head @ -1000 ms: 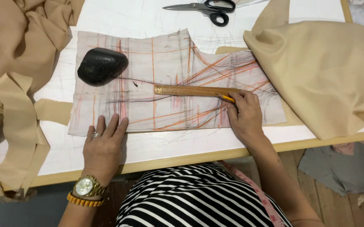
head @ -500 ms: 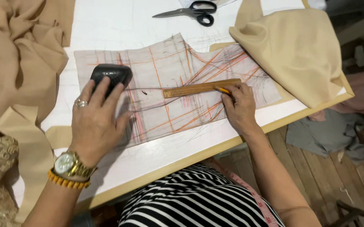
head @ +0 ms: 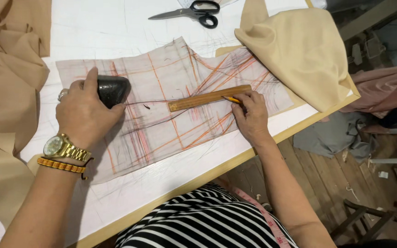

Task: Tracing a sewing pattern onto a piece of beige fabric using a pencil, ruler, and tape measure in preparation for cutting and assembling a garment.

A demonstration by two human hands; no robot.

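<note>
The right hand (head: 251, 117) pinches a yellow pencil (head: 232, 99) against the brown wooden ruler (head: 210, 98). At nine o'clock, the left hand (head: 83, 115) now grips the black oval weight (head: 112, 90) on scribbled pattern paper (head: 171, 124), white table (head: 93, 32), wooden floor (head: 320, 177).

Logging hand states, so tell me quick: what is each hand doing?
Left hand: closed over the black rounded weight.
Right hand: closed on a yellow pencil beside the wooden ruler.

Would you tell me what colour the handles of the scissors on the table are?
Black, seen in the head view: the scissors lie on the white table.
</note>
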